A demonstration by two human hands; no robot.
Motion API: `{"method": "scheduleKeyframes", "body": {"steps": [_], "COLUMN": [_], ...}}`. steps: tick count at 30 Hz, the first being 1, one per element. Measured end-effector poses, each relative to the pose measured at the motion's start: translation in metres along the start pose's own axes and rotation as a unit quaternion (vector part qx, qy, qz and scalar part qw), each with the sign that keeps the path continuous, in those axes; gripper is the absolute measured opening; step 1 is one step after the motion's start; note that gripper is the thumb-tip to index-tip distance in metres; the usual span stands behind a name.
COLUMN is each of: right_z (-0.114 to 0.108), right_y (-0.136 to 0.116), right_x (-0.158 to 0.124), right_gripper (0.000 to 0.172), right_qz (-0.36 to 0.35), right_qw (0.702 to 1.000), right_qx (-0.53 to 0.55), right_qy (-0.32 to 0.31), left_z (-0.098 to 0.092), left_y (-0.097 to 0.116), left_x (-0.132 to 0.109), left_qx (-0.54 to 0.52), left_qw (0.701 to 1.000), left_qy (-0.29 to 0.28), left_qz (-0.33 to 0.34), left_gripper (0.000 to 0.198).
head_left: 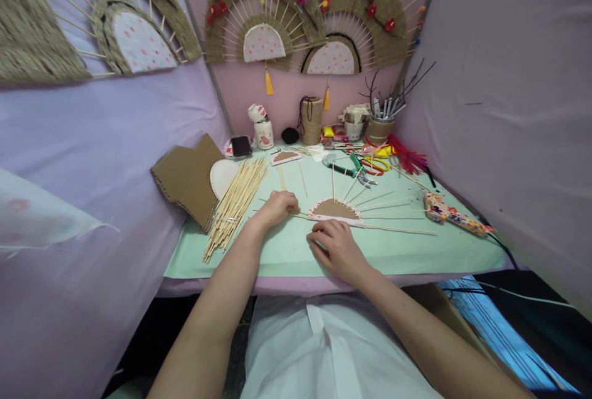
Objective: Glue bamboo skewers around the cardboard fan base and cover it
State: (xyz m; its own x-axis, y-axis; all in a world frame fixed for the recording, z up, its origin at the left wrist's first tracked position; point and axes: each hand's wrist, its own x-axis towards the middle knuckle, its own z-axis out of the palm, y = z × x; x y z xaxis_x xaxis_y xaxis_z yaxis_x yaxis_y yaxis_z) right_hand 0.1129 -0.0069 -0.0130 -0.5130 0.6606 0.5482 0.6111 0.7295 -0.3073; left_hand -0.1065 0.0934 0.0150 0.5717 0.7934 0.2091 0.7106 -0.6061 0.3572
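Note:
A cardboard half-disc (337, 209) with a pale patterned rim lies on the table, thin sticks fanning out from its curved and right sides. My left hand (276, 208) is at its left, fingers closed on a thin bamboo stick (301, 215) that runs toward the half-disc's left corner; the fingertips are partly hidden. Just below the straight edge rests my right hand (337, 250), loosely bent with fingers apart, its fingertips near or touching the rim. I see nothing held in it. A pile of bamboo sticks (238, 201) lies left of my left arm.
Folded cardboard (187, 180) lies at the left edge. Behind the half-disc are green-handled pliers (345, 169) and scissors (377, 166). A floral-covered glue gun (456, 217) with a cord lies right. A twine spool (311, 121) and a jar (263, 132) stand along the back wall.

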Motion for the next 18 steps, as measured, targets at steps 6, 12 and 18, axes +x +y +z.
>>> {"method": "scheduleKeyframes", "body": {"steps": [6,12,18], "right_z": [-0.0013,0.0004,-0.0002], "right_y": [-0.0014,-0.0006,-0.0012], "right_x": [0.0008,0.0007,0.0002], "right_gripper": [0.014,0.014,0.014], "right_qz": [0.0,-0.001,-0.002], "right_qw": [1.0,1.0,1.0], "right_qx": [0.0,0.0,-0.002], "right_qy": [0.001,0.002,0.004], "left_z": [-0.0005,-0.0008,0.0015], "left_y": [0.0002,0.0,-0.004], "left_x": [0.0,-0.0002,0.0006], "left_qx": [-0.003,-0.005,-0.004], "left_qw": [1.0,1.0,1.0], "left_qy": [0.004,0.005,0.005], "left_qz": [0.001,0.006,0.01], "left_gripper": [0.025,0.027,0.026]}}
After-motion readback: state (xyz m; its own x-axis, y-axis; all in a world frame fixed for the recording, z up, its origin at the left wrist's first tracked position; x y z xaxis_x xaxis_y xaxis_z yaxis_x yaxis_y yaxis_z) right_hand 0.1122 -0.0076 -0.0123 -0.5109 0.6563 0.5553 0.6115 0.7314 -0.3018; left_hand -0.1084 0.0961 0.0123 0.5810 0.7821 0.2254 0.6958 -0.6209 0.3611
